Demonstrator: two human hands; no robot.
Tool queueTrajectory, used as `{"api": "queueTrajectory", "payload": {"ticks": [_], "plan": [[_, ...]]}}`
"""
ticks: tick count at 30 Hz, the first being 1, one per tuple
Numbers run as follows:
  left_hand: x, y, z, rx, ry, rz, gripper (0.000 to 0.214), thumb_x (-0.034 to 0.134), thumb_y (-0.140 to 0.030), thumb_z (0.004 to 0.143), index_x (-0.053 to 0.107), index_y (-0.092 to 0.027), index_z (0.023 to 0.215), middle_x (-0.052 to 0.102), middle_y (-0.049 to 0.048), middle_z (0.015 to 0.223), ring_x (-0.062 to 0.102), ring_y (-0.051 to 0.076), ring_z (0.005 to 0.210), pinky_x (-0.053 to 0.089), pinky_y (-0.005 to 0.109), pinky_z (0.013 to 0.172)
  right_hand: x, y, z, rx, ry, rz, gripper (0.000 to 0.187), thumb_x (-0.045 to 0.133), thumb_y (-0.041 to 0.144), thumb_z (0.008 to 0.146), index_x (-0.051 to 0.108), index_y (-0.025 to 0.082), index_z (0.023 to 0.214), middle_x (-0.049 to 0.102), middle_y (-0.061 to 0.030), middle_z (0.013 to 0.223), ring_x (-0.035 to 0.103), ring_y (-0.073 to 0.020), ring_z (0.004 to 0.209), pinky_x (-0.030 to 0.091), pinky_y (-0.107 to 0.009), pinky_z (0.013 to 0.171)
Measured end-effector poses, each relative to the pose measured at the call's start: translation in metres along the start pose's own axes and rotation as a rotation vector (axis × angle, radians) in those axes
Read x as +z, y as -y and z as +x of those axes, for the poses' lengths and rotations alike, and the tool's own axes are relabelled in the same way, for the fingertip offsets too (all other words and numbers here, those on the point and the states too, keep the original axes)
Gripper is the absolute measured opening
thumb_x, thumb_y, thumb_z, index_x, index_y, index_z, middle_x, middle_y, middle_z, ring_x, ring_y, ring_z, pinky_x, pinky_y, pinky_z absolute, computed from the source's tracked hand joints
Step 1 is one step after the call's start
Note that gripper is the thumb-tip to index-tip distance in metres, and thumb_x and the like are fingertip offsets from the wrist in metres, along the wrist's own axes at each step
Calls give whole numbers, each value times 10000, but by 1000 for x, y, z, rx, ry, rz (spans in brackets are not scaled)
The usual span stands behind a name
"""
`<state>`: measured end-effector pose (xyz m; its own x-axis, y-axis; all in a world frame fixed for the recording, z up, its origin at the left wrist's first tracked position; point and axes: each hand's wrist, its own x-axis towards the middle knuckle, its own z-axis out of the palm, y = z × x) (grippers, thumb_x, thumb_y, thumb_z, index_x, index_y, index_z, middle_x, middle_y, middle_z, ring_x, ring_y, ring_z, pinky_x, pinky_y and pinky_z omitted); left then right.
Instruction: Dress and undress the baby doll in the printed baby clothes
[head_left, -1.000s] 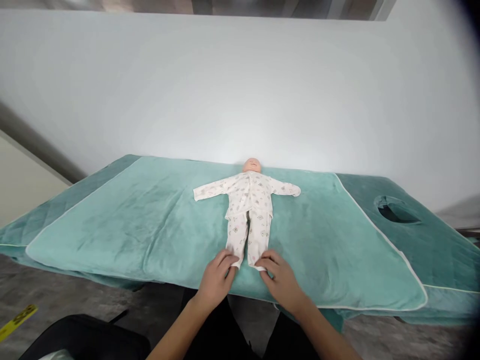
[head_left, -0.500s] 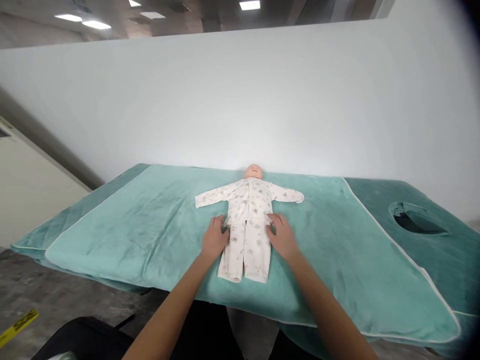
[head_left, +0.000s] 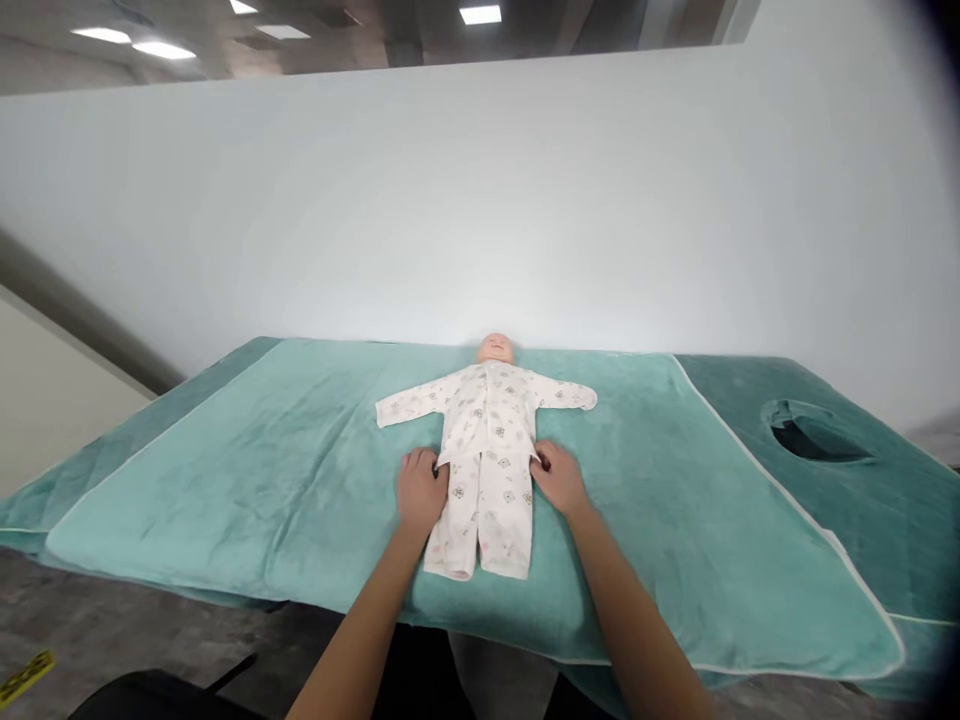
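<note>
A baby doll [head_left: 495,348] lies on its back, its head close to the wall, dressed in a white printed baby shirt [head_left: 489,410] with the sleeves spread wide. Matching baby trousers [head_left: 506,510] cover the legs and point towards me. My left hand [head_left: 421,488] is closed on the left corner of the shirt hem, beside the trousers' waist. At the opposite corner, my right hand [head_left: 559,476] pinches the hem between thumb and curled fingers. The doll's hands and feet are not visible.
Beneath the doll, a light green plush cover [head_left: 660,560] with pale piping lies over a darker green bed [head_left: 757,390]. An oval hole [head_left: 814,440] is at the bed's right end. A white wall [head_left: 480,200] rises directly behind.
Both hands have closed from loosely spread fingers onto the shirt's hem corners, and the hem now sits flatter and wider over the trousers. The view has shifted slightly.
</note>
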<state>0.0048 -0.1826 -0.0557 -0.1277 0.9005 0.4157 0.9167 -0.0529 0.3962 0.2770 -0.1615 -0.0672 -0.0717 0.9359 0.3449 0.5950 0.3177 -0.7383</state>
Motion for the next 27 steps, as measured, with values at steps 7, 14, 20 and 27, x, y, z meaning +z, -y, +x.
{"api": "queueTrajectory", "payload": {"ticks": [7, 14, 20, 27], "plan": [[1, 3, 2, -77, -26, -162, 100, 528, -202, 827, 589, -211, 906, 658, 97, 1055, 564, 304, 1086, 435, 476, 998, -1, -1, -2, 23, 25, 70, 119, 528, 282, 837, 535, 221, 735, 518, 34, 668, 466, -155, 641, 313, -279, 639], [1, 17, -2, -163, 25, -511, 208, 468, -167, 816, 621, -205, 952, 699, 52, 964, 650, 218, 942, 517, 371, 890, -5, -7, -6, 149, -49, 235, 507, 406, 543, 975, 458, 216, 591, 479, 27, 558, 477, -145, 583, 351, -276, 609], [-16, 7, -14, -180, 91, -614, 225, 489, -347, 924, 635, -194, 1000, 713, 57, 958, 661, 210, 882, 535, 361, 831, -6, 4, -7, 224, -76, 322, 499, 527, 532, 926, 465, 213, 547, 456, 38, 520, 439, -138, 555, 323, -279, 592], [-45, -7, -95, 12, 328, -661, 347, 610, -420, 913, 617, -261, 1221, 665, 55, 1022, 651, 222, 937, 565, 392, 869, -8, -9, -2, 304, -214, 669, 414, 629, 478, 880, 551, 209, 575, 536, 33, 554, 464, -140, 586, 383, -276, 600]]}}
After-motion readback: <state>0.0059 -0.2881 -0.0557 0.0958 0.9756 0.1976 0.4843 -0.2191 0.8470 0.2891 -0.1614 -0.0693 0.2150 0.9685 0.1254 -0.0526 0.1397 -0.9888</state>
